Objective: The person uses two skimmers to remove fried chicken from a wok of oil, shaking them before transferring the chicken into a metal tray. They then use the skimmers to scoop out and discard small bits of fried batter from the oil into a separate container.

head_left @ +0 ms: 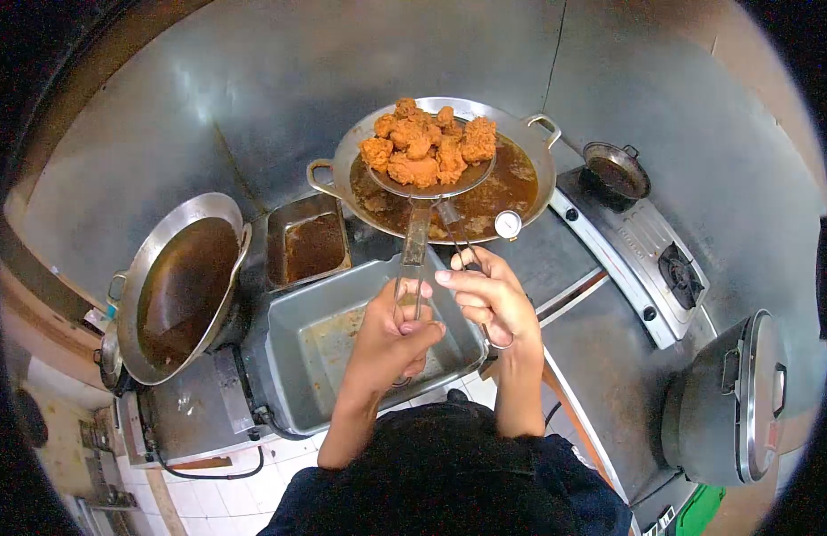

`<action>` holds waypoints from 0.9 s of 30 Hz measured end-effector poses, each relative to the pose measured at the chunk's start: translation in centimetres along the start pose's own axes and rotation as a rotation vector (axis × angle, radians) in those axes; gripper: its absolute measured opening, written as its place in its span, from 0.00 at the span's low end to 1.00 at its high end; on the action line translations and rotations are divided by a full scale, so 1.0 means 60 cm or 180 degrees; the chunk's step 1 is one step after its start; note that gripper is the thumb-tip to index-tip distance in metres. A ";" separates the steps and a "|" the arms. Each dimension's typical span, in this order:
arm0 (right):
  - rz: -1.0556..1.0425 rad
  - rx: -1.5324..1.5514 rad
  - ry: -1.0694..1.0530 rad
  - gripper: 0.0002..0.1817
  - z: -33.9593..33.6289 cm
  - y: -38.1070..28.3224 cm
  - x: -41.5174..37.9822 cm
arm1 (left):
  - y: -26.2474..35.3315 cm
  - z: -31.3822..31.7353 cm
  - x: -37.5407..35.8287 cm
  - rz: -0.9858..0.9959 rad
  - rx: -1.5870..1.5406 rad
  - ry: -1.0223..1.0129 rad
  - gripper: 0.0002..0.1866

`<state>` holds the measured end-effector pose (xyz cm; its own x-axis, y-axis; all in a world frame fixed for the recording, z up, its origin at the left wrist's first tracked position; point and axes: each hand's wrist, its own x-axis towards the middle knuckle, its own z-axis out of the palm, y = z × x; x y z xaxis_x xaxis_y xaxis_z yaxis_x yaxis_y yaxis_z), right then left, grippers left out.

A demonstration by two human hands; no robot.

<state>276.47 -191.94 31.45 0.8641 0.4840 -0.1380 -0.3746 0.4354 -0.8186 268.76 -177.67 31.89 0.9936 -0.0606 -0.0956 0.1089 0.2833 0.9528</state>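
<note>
My left hand (pixel 397 330) is closed round the wire handle of a skimmer (pixel 417 234). The skimmer's round head is over the wide wok of oil (pixel 531 147), loaded with a heap of fried chicken pieces (pixel 422 143), orange-brown and craggy. My right hand (pixel 492 299) grips a pair of metal tongs (pixel 449 213), whose tips reach to just below the skimmer's rim, apart from the chicken. A dial thermometer (pixel 508 224) sits at the wok's near right edge. Part of the skimmer's handle is hidden by my fingers.
Below my hands lies a grey plastic tub (pixel 293 357) with crumbs and oil inside. A rectangular metal pan (pixel 275 259) stands behind it. At left is a tilted wok of dark oil (pixel 185 286). A two-burner stove (pixel 641 259) and large lidded pot (pixel 713 411) stand at right.
</note>
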 end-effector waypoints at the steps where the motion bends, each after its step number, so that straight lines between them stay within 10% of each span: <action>1: -0.0002 -0.0017 0.0014 0.12 -0.001 -0.001 0.000 | 0.000 0.001 0.000 0.0020 -0.0002 0.0001 0.20; 27: 0.0034 -0.0200 -0.0006 0.12 -0.014 -0.011 0.011 | -0.012 0.009 0.019 0.0090 0.0013 0.0082 0.19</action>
<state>277.57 -192.55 31.46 0.8594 0.4900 -0.1459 -0.3620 0.3818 -0.8504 269.78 -178.45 31.23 0.9967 -0.0279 -0.0758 0.0806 0.2808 0.9564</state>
